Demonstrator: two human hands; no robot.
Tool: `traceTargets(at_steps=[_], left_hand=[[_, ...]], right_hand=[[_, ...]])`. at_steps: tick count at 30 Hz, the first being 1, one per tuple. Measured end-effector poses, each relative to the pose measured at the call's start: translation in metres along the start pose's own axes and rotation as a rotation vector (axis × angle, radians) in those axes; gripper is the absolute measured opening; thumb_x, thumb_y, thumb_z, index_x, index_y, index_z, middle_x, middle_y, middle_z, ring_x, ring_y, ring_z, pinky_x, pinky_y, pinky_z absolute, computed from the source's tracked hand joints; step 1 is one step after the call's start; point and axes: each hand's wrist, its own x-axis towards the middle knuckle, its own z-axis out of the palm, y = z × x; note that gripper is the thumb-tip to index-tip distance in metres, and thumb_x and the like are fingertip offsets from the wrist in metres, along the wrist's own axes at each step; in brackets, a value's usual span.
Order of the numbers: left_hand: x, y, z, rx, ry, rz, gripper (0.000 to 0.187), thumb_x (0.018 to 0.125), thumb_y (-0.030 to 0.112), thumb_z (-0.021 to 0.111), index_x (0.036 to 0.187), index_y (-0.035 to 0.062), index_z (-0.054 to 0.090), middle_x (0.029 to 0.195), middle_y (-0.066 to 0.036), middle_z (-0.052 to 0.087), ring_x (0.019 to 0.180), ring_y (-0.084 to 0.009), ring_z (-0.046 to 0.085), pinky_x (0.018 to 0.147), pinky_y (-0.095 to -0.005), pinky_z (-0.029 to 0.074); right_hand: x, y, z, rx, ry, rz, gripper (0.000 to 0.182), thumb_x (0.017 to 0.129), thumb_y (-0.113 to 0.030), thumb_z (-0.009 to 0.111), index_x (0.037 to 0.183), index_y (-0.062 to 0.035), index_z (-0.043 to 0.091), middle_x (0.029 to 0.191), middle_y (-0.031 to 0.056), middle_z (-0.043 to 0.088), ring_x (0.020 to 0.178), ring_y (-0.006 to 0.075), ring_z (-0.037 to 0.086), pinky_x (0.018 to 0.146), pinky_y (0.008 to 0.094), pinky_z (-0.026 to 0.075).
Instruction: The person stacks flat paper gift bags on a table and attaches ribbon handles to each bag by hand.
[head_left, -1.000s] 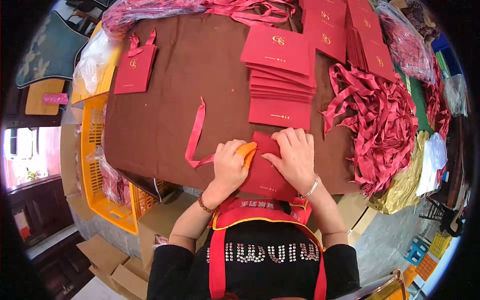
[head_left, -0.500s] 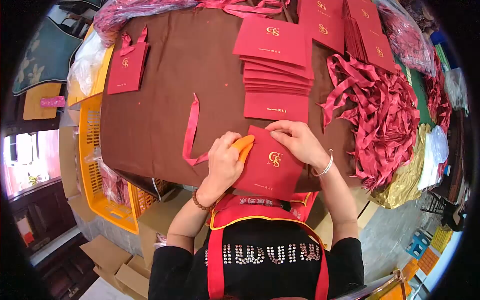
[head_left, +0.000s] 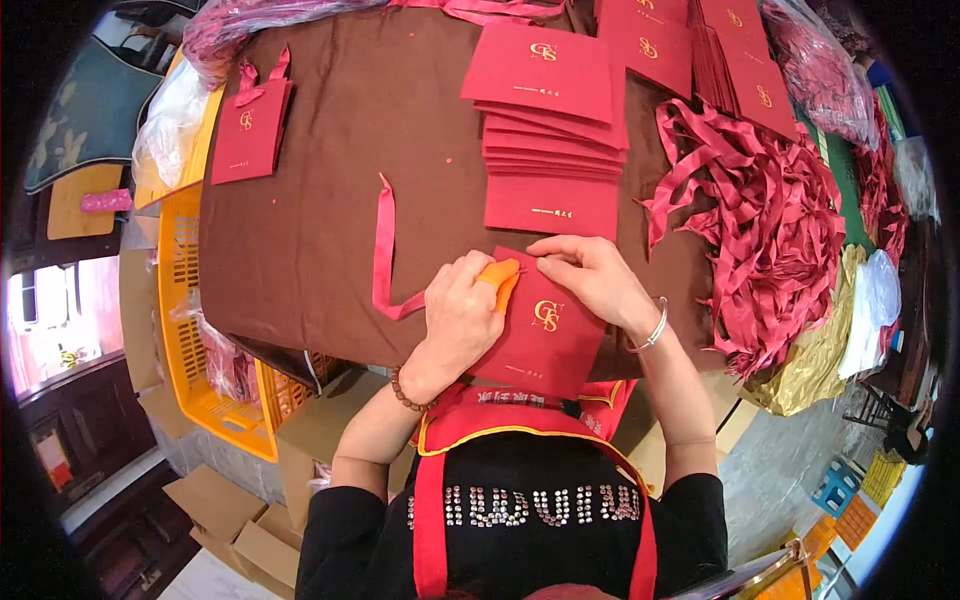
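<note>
A flat red paper gift bag [head_left: 540, 345] with a gold monogram lies at the table's front edge, tilted slightly. My left hand [head_left: 465, 315], with orange covers on its fingertips, is closed at the bag's top left corner. From under that hand a red ribbon [head_left: 384, 250] trails left across the cloth; its other end is hidden by my fingers. My right hand [head_left: 592, 280] pinches the bag's top edge, thumb and fingers together. Just beyond lies a fanned stack of similar red bags [head_left: 555, 150].
A finished-looking bag with ribbon handles [head_left: 250, 130] lies at the far left of the brown cloth [head_left: 330, 150]. On the right is a heap of red ribbons [head_left: 770, 240], with more bags [head_left: 645, 50] behind. A yellow crate [head_left: 185, 350] stands left, below the table.
Both hands stay at the bag's top edge. My left fingers have shifted slightly right over its corner, and the ribbon has moved a little with them.
</note>
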Motion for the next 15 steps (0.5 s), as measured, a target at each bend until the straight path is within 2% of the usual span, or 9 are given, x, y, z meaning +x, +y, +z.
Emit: traceTargets(at_steps=[4, 8, 10, 15], left_hand=[[0.004, 0.002, -0.003, 0.028, -0.029, 0.066, 0.020, 0.068, 0.002, 0.067, 0.088, 0.0030, 0.066, 0.081, -0.008, 0.057, 0.064, -0.0261, 0.054, 0.058, -0.0346, 0.044], [0.007, 0.002, -0.004, 0.044, -0.043, 0.130, 0.021, 0.063, 0.001, 0.065, 0.085, 0.0015, 0.065, 0.079, -0.008, 0.055, 0.064, -0.0263, 0.053, 0.057, -0.0355, 0.043], [0.007, 0.002, -0.007, 0.062, -0.064, 0.134, 0.021, 0.062, 0.001, 0.064, 0.083, 0.0016, 0.065, 0.078, -0.008, 0.054, 0.064, -0.0260, 0.053, 0.057, -0.0356, 0.042], [0.011, 0.010, -0.011, 0.165, -0.145, 0.182, 0.017, 0.060, 0.003, 0.062, 0.077, 0.0025, 0.062, 0.076, -0.008, 0.050, 0.068, -0.0249, 0.052, 0.058, -0.0356, 0.041]], right_hand=[[0.000, -0.010, -0.003, -0.171, -0.016, 0.063, 0.025, 0.083, -0.009, 0.061, 0.104, 0.0043, 0.063, 0.079, 0.0050, 0.064, 0.076, 0.0069, 0.056, 0.070, 0.0238, 0.047], [-0.003, -0.005, 0.000, -0.072, 0.003, 0.021, 0.027, 0.081, -0.008, 0.063, 0.105, 0.0033, 0.062, 0.081, 0.0072, 0.065, 0.075, 0.0082, 0.057, 0.070, 0.0245, 0.048], [-0.005, -0.006, -0.001, -0.160, -0.017, -0.097, 0.028, 0.080, -0.007, 0.063, 0.106, 0.0024, 0.062, 0.085, 0.0091, 0.066, 0.078, 0.0097, 0.059, 0.073, 0.0258, 0.048], [-0.007, -0.005, 0.003, -0.123, -0.015, -0.090, 0.028, 0.079, -0.005, 0.064, 0.106, 0.0024, 0.062, 0.089, 0.0104, 0.067, 0.081, 0.0111, 0.061, 0.076, 0.0272, 0.049]])
